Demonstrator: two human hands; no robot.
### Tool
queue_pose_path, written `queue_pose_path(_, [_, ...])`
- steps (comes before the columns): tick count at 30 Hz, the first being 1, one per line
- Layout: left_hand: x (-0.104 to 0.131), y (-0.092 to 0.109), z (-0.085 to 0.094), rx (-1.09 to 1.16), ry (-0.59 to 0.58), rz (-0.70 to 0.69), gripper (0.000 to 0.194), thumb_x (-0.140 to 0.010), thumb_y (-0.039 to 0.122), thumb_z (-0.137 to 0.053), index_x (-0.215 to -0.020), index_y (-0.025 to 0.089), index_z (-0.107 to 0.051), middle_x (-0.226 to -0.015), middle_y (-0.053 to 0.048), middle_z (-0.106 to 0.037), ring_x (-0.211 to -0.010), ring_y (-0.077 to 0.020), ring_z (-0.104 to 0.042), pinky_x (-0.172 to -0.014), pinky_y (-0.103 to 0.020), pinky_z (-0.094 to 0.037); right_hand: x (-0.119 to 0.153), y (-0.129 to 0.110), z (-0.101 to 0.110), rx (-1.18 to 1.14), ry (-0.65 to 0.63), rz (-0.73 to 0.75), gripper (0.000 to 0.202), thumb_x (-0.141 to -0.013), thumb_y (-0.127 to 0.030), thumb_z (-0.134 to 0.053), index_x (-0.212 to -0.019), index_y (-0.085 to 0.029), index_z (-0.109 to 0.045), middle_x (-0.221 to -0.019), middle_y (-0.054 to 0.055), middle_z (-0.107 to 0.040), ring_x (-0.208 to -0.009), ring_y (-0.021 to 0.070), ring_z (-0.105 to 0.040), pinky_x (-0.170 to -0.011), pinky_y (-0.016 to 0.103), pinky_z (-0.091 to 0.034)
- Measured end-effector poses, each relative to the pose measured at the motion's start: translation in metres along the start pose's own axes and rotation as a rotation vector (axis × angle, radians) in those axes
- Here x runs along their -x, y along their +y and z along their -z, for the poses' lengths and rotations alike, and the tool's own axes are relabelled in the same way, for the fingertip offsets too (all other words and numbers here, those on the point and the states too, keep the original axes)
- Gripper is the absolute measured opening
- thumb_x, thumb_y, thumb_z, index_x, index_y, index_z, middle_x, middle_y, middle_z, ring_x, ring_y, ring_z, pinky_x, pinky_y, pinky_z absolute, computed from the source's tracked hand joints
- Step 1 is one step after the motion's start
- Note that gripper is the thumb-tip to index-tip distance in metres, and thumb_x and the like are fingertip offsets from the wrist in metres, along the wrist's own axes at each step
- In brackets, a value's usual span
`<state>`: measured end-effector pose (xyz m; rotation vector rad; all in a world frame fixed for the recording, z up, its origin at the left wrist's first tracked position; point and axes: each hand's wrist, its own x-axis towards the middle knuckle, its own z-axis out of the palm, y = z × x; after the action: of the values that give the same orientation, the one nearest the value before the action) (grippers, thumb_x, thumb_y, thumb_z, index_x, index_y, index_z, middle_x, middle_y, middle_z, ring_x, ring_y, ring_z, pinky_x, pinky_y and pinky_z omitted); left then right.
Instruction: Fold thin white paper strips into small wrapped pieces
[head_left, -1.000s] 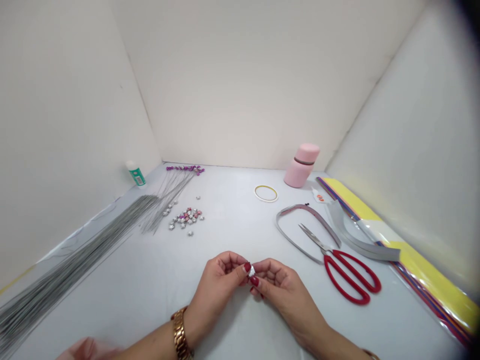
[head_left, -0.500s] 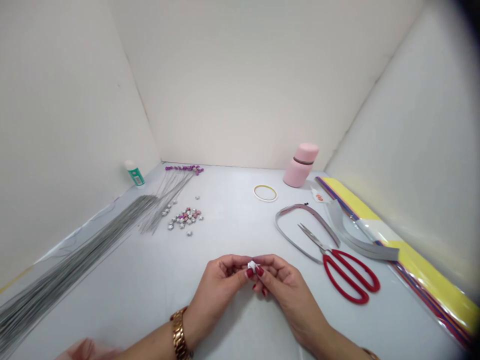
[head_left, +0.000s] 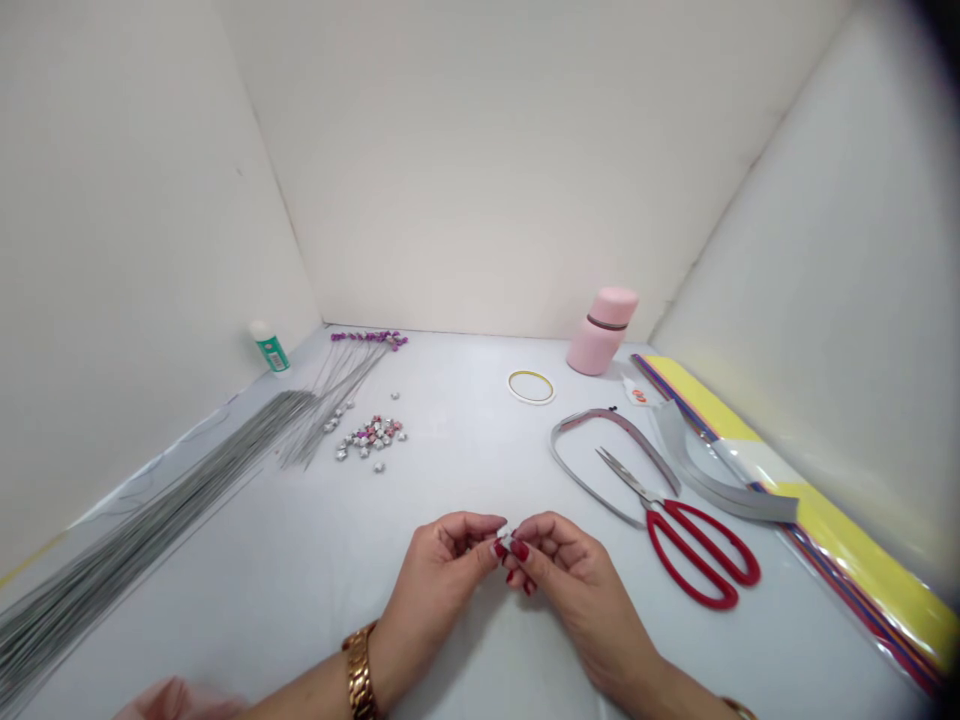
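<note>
A small whitish folded star (head_left: 505, 538) is pinched between the fingertips of both hands, low in the middle of the head view. My left hand (head_left: 446, 565) grips its left side with thumb and forefinger. From the other side, my right hand (head_left: 574, 570) holds it in the same way, its other fingers curled beneath. The fingertips cover part of the star. Beyond my left hand lies a pile of small silver, pink and purple stars (head_left: 375, 434). Red-handled scissors (head_left: 660, 510) rest to the right of my right hand, beside grey strips (head_left: 589, 485).
Long grey wires (head_left: 172, 510) run along the left, with purple-tipped wires (head_left: 360, 365) behind. A glue stick (head_left: 270, 347) stands at the left wall. Farther back are a tape ring (head_left: 531, 400) and a pink bottle (head_left: 598, 338). Yellow packaged sheets (head_left: 847, 550) line the right.
The two forefingers have drawn slightly apart at the top of the star. The star has shifted a little between the fingertips. Other objects have stayed in place.
</note>
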<state>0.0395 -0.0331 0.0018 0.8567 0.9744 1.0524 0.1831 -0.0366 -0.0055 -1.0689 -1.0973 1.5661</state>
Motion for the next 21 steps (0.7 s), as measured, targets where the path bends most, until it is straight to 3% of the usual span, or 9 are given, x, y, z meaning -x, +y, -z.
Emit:
queue_pose_path(4, [0.0023,0.0003,-0.0002,0.049,-0.038,-0.013,0.016,-0.070,0.021,-0.066,-0.081,0.009,-0.063,-0.068,-0.005,-0.068,-0.062,-0.0121,-0.058,-0.065,-0.025,-0.045,0.0000,-0.0026,-0.0005,-0.108,0.010,-0.048,0.012,-0.078,-0.027,-0.060,-0.076,-0.016,-0.056,-0.063,0.000,-0.062,-0.054,0.0081,-0.053,-0.052,0.019,-0.038])
queue_pose_path(8, [0.0023,0.0006,-0.0002,0.048,0.002,0.000,0.017,-0.069,0.019,-0.067,-0.082,0.009,-0.063,-0.068,-0.006,-0.068,-0.063,-0.0122,-0.059,-0.065,-0.025,-0.045,0.0012,-0.0035,0.0000,-0.153,0.009,-0.060,0.012,-0.078,-0.026,-0.060,-0.081,-0.016,-0.055,-0.063,-0.001,-0.061,-0.053,0.0075,-0.051,-0.050,0.018,-0.036])
queue_pose_path(21, [0.0006,-0.0046,0.0021,0.020,0.035,0.001,0.021,-0.064,0.022,-0.071,-0.081,0.010,-0.064,-0.067,-0.005,-0.066,-0.062,-0.0120,-0.057,-0.063,-0.025,-0.044,0.0018,-0.0030,-0.0012,-0.025,-0.020,-0.038,0.014,-0.074,-0.027,-0.065,-0.074,-0.015,-0.057,-0.059,-0.003,-0.058,-0.054,0.0082,-0.051,-0.051,0.020,-0.036])
